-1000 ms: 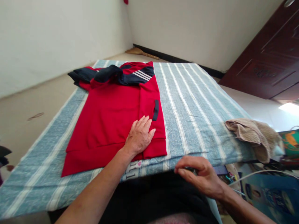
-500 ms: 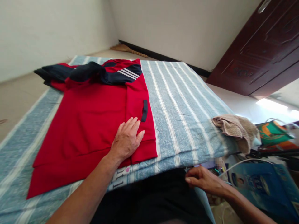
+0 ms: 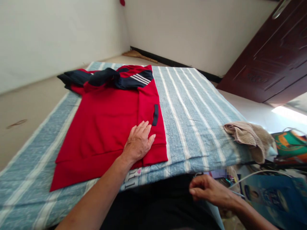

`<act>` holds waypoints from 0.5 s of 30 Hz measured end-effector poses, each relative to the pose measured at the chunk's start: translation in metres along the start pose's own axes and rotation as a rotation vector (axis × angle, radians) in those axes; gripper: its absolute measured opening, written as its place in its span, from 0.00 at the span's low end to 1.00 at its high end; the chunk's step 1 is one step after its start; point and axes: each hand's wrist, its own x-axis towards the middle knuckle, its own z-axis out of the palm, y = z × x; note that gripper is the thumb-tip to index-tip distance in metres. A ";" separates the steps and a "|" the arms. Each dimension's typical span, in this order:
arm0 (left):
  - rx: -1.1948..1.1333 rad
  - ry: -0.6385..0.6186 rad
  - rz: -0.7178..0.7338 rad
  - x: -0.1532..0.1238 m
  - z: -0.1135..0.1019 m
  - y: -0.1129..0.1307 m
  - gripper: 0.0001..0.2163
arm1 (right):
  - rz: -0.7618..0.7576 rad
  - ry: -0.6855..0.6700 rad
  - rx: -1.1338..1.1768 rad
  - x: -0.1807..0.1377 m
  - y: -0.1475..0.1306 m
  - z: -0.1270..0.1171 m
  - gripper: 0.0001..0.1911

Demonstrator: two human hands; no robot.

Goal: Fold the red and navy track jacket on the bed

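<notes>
A red garment with navy sleeves and white stripes lies folded on a table covered by a blue and white striped cloth. My left hand rests flat on the garment's lower right corner, fingers stretched out, just below a small black tab. My right hand is below the table's near edge at my right side, fingers curled in a pinch; what they hold is hidden.
A crumpled beige towel lies at the table's right edge. Bags, a white cable and a blue printed sheet crowd the floor on the right. A dark wooden door stands at the back right.
My right hand has dropped from the table's edge to below it at my side. My left hand has stayed flat on the garment; the view shifted slightly.
</notes>
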 end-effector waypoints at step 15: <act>-0.013 0.005 -0.011 -0.004 -0.006 0.000 0.18 | 0.122 0.033 -0.497 0.003 0.006 0.000 0.09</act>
